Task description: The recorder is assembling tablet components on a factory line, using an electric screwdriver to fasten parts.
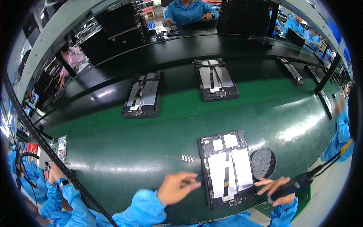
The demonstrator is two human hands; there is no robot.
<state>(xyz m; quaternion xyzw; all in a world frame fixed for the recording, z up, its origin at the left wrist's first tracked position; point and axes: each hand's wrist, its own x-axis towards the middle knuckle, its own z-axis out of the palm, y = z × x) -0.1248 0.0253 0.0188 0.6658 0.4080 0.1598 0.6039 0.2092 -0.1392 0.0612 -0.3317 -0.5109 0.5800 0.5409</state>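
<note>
A tablet-like device (217, 170) with its back off lies in front of me, its white battery panels and dark ribbon cables bare. Just off its left edge is my left hand (176, 188), fingers curled toward the thumb as in a pinch; anything between the tips is too small to make out. My right hand (278, 189) wraps a black corded electric screwdriver (297, 186) at the device's lower right edge, some fingers stretched toward the device. Several small metallic pieces (187, 159) lie on the bench left of the device. A round dish (274, 166) of tiny dark parts stands to its right.
Two more opened devices, one at left (143, 94) and one in the middle (217, 80), lie on the green bench (113, 151) farther off. Others sit at far right. A thick black cable (49, 145) crosses the left side. A co-worker (191, 13) sits opposite; others work at both sides.
</note>
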